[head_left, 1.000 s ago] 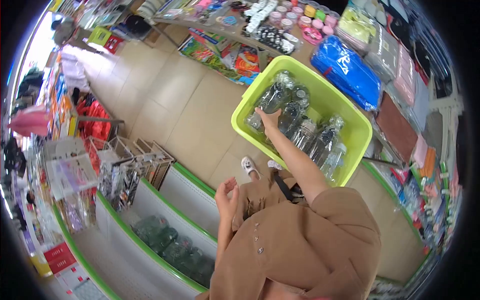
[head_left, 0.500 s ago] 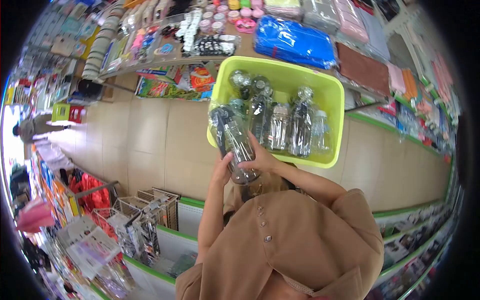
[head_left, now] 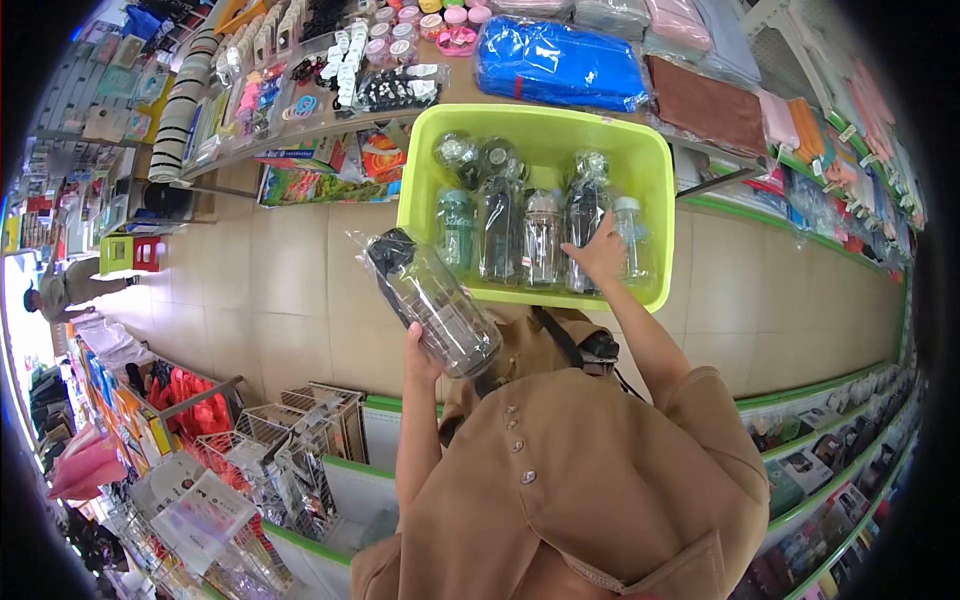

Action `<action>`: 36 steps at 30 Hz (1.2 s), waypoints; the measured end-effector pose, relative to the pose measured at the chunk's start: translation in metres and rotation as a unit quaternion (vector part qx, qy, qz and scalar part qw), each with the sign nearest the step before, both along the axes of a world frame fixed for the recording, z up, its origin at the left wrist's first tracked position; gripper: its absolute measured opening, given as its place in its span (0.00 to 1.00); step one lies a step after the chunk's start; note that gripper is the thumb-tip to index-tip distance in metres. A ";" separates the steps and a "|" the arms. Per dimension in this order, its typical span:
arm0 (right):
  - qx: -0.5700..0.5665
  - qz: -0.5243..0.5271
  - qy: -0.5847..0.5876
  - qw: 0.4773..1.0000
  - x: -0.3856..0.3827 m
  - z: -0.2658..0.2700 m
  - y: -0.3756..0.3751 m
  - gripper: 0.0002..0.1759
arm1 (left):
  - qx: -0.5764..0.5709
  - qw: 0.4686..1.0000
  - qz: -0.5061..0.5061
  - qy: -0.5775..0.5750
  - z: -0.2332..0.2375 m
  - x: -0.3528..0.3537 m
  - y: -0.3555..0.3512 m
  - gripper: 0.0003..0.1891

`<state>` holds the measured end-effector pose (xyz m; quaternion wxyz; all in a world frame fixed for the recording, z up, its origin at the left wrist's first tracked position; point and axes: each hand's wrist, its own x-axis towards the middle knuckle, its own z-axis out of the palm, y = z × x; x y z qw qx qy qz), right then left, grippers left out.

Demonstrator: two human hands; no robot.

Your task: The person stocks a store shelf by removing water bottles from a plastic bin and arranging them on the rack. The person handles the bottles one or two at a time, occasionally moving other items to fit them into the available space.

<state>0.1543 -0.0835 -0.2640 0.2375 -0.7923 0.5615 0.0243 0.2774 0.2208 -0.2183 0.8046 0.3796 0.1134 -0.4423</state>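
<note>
A large clear bottle with a black lid (head_left: 440, 310), wrapped in plastic, is tilted outside the basket's near left corner, and my left hand (head_left: 422, 352) is closed on its lower side. My right hand (head_left: 600, 255) reaches over the green basket (head_left: 660, 230), fingers spread against a dark wrapped bottle (head_left: 585, 215). Inside the basket stand a teal bottle (head_left: 456, 228), a dark tall bottle (head_left: 498, 228), a clear bottle with a pale lid (head_left: 542, 240) and a small clear bottle (head_left: 628, 225) at the right. More wrapped bottles lie behind them.
Behind the basket a shelf holds a blue wrapped pack (head_left: 560, 65), a brown folded cloth (head_left: 705, 105) and small goods. Wire baskets (head_left: 290, 425) stand at the lower left. A person (head_left: 75, 275) is at the far left, beside green and red stools.
The large bottle has moved left and down, out from over the basket, in my left hand. My right hand has let go of it and moved right, onto the bottles in the basket.
</note>
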 end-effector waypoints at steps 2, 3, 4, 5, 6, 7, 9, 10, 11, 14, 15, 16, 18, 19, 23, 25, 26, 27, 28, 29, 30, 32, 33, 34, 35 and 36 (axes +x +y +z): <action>-0.035 0.020 0.090 0.995 0.007 0.001 0.002 0.61 | 0.017 1.000 0.015 -0.005 0.004 -0.008 0.001 0.32; -0.035 0.023 0.088 0.995 0.007 -0.005 0.001 0.61 | 0.014 1.000 0.024 -0.004 0.004 -0.012 0.001 0.32; -0.070 0.042 0.088 0.993 0.006 -0.015 0.001 0.62 | 0.012 0.999 0.035 -0.002 0.005 -0.016 0.000 0.32; -0.105 0.061 0.088 0.989 0.006 -0.022 0.001 0.63 | 0.013 0.999 0.040 -0.004 0.006 -0.021 -0.001 0.32; -0.104 0.067 0.086 0.989 0.006 -0.022 -0.001 0.63 | 0.009 0.999 0.044 -0.010 0.011 -0.025 -0.003 0.32; -0.090 0.062 0.070 0.992 0.006 -0.022 -0.002 0.63 | 0.006 0.999 0.048 -0.016 0.013 -0.030 -0.004 0.32; -0.076 0.063 0.051 0.994 0.006 -0.018 -0.007 0.64 | -0.003 0.999 0.052 -0.012 0.009 -0.038 -0.003 0.32; -0.032 0.048 0.036 0.998 0.004 -0.015 -0.009 0.64 | -0.012 0.999 0.051 -0.007 0.007 -0.041 -0.002 0.32; 0.013 0.034 0.022 0.999 0.003 -0.014 -0.011 0.65 | -0.012 0.998 0.058 -0.008 0.005 -0.045 -0.002 0.32; 0.060 0.030 -0.021 0.998 -0.004 -0.028 -0.019 0.66 | -0.004 0.997 0.082 -0.015 0.003 -0.061 0.002 0.32; 0.063 0.038 -0.021 0.997 -0.007 -0.033 -0.019 0.66 | -0.005 0.996 0.088 -0.014 0.002 -0.066 0.003 0.32; 0.002 0.071 -0.053 0.996 -0.010 -0.038 -0.018 0.63 | -0.006 0.995 0.094 -0.014 0.003 -0.071 0.005 0.32; -0.058 0.111 -0.090 0.988 -0.004 -0.034 -0.017 0.60 | 0.002 0.993 0.121 -0.020 0.004 -0.083 0.007 0.32; -0.090 0.173 -0.179 0.964 0.004 -0.018 -0.012 0.53 | 0.011 0.990 0.139 -0.022 0.007 -0.089 0.008 0.33; 0.223 0.274 -0.303 0.885 0.055 0.000 0.014 0.39 | -0.015 0.989 0.147 -0.029 0.022 -0.111 0.013 0.33; 0.222 0.281 -0.215 0.909 0.085 -0.022 0.041 0.44 | -0.009 0.984 0.173 -0.035 0.026 -0.123 0.017 0.35; 0.213 0.274 -0.124 0.930 0.097 -0.035 0.054 0.49 | -0.006 0.982 0.184 -0.038 0.027 -0.129 0.020 0.35; 0.216 0.283 -0.124 0.926 0.107 -0.052 0.066 0.49 | -0.015 0.980 0.192 -0.040 0.027 -0.134 0.025 0.36; 0.220 0.213 -0.100 0.947 0.117 -0.070 0.078 0.55 | -0.024 0.979 0.199 -0.043 0.026 -0.138 0.029 0.36; 0.221 0.142 -0.076 0.962 0.124 -0.079 0.086 0.61 | -0.036 0.974 0.219 -0.040 0.021 -0.141 0.033 0.36; 0.223 0.150 -0.077 0.960 0.127 -0.074 0.090 0.61 | -0.035 0.972 0.227 -0.043 0.019 -0.144 0.037 0.36; 0.252 0.032 -0.067 0.965 0.131 -0.064 0.090 0.67 | -0.018 0.963 0.266 -0.047 0.014 -0.150 0.045 0.36; 0.283 0.015 -0.080 0.956 0.132 -0.064 0.086 0.70 | -0.017 0.959 0.277 -0.051 0.018 -0.150 0.046 0.36; 0.285 0.021 -0.078 0.955 0.135 -0.071 0.083 0.70 | -0.016 0.958 0.283 -0.051 0.021 -0.151 0.048 0.36; 0.308 -0.008 -0.078 0.948 0.140 -0.077 0.081 0.70 | -0.011 0.955 0.290 -0.057 0.023 -0.153 0.050 0.37; 0.331 -0.037 -0.079 0.940 0.143 -0.075 0.082 0.70 | -0.006 0.953 0.297 -0.063 0.023 -0.155 0.052 0.37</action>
